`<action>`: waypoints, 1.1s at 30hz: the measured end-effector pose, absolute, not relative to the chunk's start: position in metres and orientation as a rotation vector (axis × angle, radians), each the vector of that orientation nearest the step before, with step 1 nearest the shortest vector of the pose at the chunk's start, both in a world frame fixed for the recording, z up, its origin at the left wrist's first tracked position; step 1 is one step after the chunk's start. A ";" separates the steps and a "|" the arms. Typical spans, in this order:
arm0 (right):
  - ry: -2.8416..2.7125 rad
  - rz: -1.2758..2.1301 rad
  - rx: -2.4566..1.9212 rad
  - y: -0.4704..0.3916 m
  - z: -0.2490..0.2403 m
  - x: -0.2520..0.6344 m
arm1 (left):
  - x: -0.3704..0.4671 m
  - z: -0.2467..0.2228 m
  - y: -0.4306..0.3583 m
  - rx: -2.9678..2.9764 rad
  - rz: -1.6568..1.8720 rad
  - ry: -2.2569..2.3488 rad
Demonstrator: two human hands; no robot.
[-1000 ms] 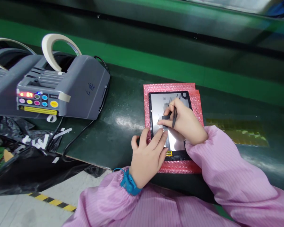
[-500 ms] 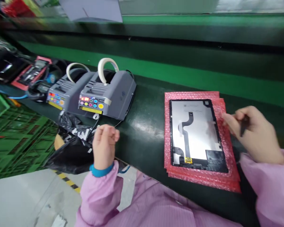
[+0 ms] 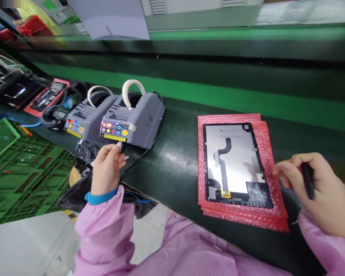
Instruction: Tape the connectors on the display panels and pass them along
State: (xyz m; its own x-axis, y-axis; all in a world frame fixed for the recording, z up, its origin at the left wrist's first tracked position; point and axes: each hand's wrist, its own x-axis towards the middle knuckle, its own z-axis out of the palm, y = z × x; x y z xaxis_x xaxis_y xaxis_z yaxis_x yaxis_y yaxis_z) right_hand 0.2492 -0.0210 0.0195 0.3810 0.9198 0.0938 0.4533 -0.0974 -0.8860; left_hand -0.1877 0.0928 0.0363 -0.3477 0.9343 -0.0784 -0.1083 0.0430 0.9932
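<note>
My left hand (image 3: 107, 165) is closed in a pinch at the front of the nearer grey tape dispenser (image 3: 145, 122). Its thumb and finger grip the end of a white tape strip (image 3: 119, 144) at the outlet; another small pale piece shows by the other fingers. At the right, my right hand (image 3: 316, 184) is closed around a slim black tool (image 3: 308, 180) whose kind I cannot make out. It hovers beside a tablet screen (image 3: 241, 165), which lies back side up with a dark flex cable (image 3: 224, 165) on it. Beneath the screen are red bubble-wrap bags (image 3: 271, 153).
A second tape dispenser (image 3: 87, 119) stands left of the first. Farther left, a red-edged tray of parts (image 3: 47, 97) and coiled black cable share the dark bench (image 3: 172, 165). Green crates (image 3: 37, 172) and a black plastic bag (image 3: 77, 191) are below the bench's left edge.
My left hand has moved left and up to the dispenser and now pinches tape there. My right hand has shifted slightly down and right, still with the black tool. The view has tilted a little.
</note>
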 end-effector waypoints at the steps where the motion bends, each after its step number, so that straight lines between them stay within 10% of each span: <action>1: -1.158 0.732 -1.635 -0.028 0.022 0.240 | -0.177 0.038 0.083 0.910 1.455 1.393; 11: -0.976 1.163 -1.092 -0.074 0.026 0.157 | -0.025 0.013 -0.006 0.742 0.815 0.697; 33: -0.451 1.308 -0.974 -0.069 0.017 0.143 | -0.005 -0.014 -0.008 1.511 1.004 0.439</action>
State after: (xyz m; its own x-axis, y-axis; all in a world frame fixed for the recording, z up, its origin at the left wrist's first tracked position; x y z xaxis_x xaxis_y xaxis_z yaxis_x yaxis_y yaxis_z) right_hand 0.1432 -0.0686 0.0165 0.2501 0.9394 -0.2344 -0.5953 -0.0417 -0.8024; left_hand -0.0048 -0.0079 -0.0138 0.5552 0.7602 0.3372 -0.2687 -0.2197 0.9378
